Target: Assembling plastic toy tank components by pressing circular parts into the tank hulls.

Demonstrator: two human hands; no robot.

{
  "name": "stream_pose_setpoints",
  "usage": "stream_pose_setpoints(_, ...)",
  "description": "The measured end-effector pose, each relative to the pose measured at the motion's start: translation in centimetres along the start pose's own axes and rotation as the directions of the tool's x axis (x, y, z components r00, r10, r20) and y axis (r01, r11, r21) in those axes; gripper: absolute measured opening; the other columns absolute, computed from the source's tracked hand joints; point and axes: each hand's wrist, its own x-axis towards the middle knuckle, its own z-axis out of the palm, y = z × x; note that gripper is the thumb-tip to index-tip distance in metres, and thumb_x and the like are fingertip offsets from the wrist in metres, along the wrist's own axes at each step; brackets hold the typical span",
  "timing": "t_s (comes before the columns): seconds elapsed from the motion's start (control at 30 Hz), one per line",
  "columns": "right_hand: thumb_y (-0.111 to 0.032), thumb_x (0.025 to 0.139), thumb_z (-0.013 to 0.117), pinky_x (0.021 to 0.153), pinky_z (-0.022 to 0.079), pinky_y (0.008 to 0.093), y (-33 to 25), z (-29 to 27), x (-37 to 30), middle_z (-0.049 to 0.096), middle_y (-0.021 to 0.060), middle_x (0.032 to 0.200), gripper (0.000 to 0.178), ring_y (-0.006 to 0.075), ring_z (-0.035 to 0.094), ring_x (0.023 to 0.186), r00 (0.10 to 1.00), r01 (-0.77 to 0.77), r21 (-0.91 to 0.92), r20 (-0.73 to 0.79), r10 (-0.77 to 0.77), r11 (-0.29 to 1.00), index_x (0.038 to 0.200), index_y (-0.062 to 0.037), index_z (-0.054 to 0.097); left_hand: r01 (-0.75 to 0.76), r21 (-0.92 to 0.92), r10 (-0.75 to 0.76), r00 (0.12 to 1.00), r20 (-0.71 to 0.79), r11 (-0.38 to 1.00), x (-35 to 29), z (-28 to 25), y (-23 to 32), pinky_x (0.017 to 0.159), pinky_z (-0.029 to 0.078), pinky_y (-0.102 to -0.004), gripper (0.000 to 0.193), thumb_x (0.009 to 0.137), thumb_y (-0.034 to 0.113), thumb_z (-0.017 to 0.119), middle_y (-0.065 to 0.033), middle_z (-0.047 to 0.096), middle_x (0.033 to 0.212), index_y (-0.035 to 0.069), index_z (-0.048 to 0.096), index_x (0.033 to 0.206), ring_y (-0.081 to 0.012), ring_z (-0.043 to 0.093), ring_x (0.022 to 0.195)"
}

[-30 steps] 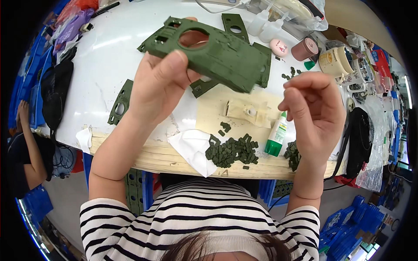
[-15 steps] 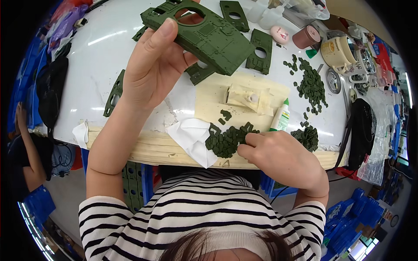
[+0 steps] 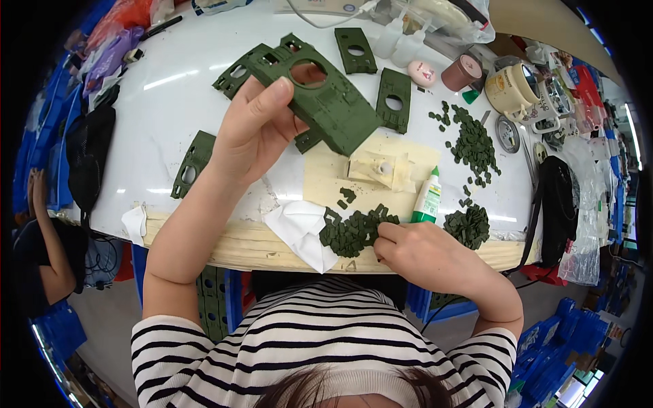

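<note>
My left hand (image 3: 253,130) is raised above the table and grips a dark green plastic model tank hull (image 3: 335,103) by its left side, thumb on top near the round hole. At the right edge of a pile of small dark green plastic pieces (image 3: 348,235), my right hand (image 3: 435,253) is closed in a pinch. A dark bit, seemingly one of those pieces, shows at its fingertips. Beside the right hand lies a white glue bottle with a green tip (image 3: 427,198). A crumpled white cloth (image 3: 303,231) touches the pile on the left.
Behind the pile sits a tape-wrapped block (image 3: 371,168). More green hull parts (image 3: 394,85) lie farther back and left. Small pieces form other heaps (image 3: 474,146) to the right. A pink-brown spool (image 3: 461,73) and a cream mug (image 3: 511,90) stand at the back right.
The view has shifted slightly, so the table sits lower in it. The held hull has come a little nearer to me. My right hand stays at the pile, its fingers now at the near right edge.
</note>
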Motion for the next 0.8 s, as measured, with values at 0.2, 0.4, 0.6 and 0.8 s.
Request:
stream_pose_setpoints(0.2,-0.010,0.083,0.062,0.060,0.051,0.0380,0.3,0.3,-0.3,0.053,0.0106,0.078,0.012,0.0275,0.063,0.070,1.000,-0.014,0.019,-0.006,0.014,1.000,0.079,-0.0004,0.057,0.035,-0.082,-0.034,0.999,0.011,0.996,-0.1,1.2,0.3,0.104,0.046,-0.0438,0.071,0.095,0.045,0.053,-0.0142,0.050,0.133,0.003,0.028,0.147,-0.0298,0.050,0.127)
stream_pose_setpoints(0.4,-0.010,0.081,0.064,0.058,0.051,0.0365,-0.3,0.3,-0.4,0.054,0.0097,0.080,0.012,0.0256,0.062,0.069,1.000,0.031,-0.080,0.006,-0.030,0.996,0.077,-0.0017,0.055,0.051,-0.116,-0.047,0.998,0.033,0.992,0.0,1.2,0.2,0.101,0.048,-0.0422,0.073,0.095,0.044,0.053,-0.0158,0.051,0.130,0.000,0.027,0.147,-0.0289,0.054,0.122)
stream_pose_setpoints(0.6,0.000,0.073,0.068,0.055,0.054,0.0309,-2.6,-5.8,-0.6,0.063,0.0084,0.080,0.019,0.0223,0.066,0.066,0.862,0.161,0.022,-0.491,-0.130,0.987,0.092,0.0009,0.063,0.091,-0.183,-0.076,0.993,0.089,0.979,-0.5,1.7,0.5,0.099,0.048,-0.0421,0.077,0.092,0.045,0.059,-0.0169,0.050,0.132,-0.002,0.029,0.146,-0.0288,0.056,0.116)
stream_pose_setpoints(0.8,0.006,0.069,0.073,0.057,0.053,0.0265,-1.0,-9.5,1.4,0.068,0.0092,0.079,0.028,0.0189,0.066,0.067,0.526,0.318,0.075,-0.843,-0.110,0.945,0.095,-0.0027,0.073,0.222,-0.188,-0.184,0.962,0.200,0.957,-0.6,2.5,0.4,0.099,0.047,-0.0409,0.082,0.088,0.044,0.067,-0.0162,0.057,0.124,-0.001,0.030,0.146,-0.0284,0.059,0.114)
